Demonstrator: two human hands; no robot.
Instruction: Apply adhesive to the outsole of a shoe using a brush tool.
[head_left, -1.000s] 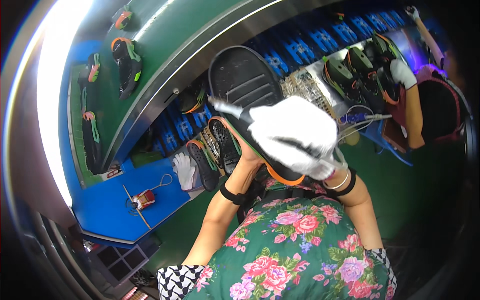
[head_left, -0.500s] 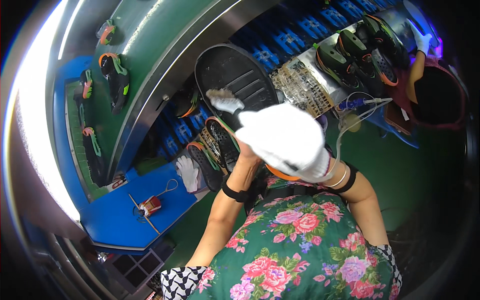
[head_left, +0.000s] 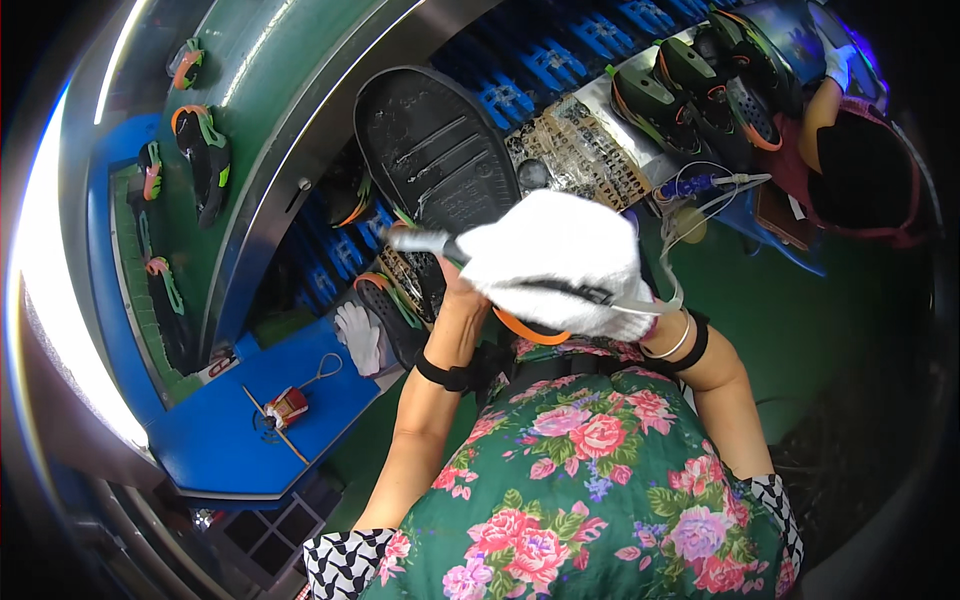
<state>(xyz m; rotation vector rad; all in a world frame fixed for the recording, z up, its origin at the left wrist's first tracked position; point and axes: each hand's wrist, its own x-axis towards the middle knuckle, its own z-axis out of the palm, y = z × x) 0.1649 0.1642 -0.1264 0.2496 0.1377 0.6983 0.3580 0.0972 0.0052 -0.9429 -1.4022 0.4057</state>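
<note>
Head view: only view, looking down over a floral apron (head_left: pixel 600 480) onto a green work floor and blue bench.
Shoe (head_left: pixel 440 165): black, sole up, orange trim at the heel (head_left: pixel 530 328); held in front of the chest, toe toward the conveyor.
Left hand (head_left: pixel 452 285): bare, under the shoe's near side, mostly hidden by shoe and cloth; gripping the shoe, exact finger spread cannot tell; black band on the wrist (head_left: pixel 445 375).
Right hand (head_left: pixel 620 295): buried under the white cloth, closed on it; a thin dark tool (head_left: pixel 560 290) lying across the cloth, held or not cannot tell.
White cloth (head_left: pixel 555 260): bunched, pressed on the shoe's heel half, a twisted tip (head_left: pixel 415 240) pointing left over the sole.
Conveyor (head_left: pixel 270 110): green belt with grey rail, carrying black shoes with orange and green trim (head_left: pixel 205 160), spaced apart.
Blue racks (head_left: pixel 560 60): rows of blue holders beyond the shoe; contents too small to tell.
Far tray (head_left: pixel 600 100): grey surface bearing several black shoes (head_left: pixel 700 85), side by side, and a patterned sheet (head_left: pixel 580 150).
Blue bench (head_left: pixel 250 430): bearing a white glove (head_left: pixel 358 335), a small red-and-white object (head_left: pixel 287 405) with a cord loop, and a thin stick (head_left: pixel 275 435).
Other person (head_left: pixel 860 175): at upper right, dark head from above, a gloved hand (head_left: pixel 838 65) near the far shoes.
Cables (head_left: pixel 700 195): pale, looping just right of the cloth.
</note>
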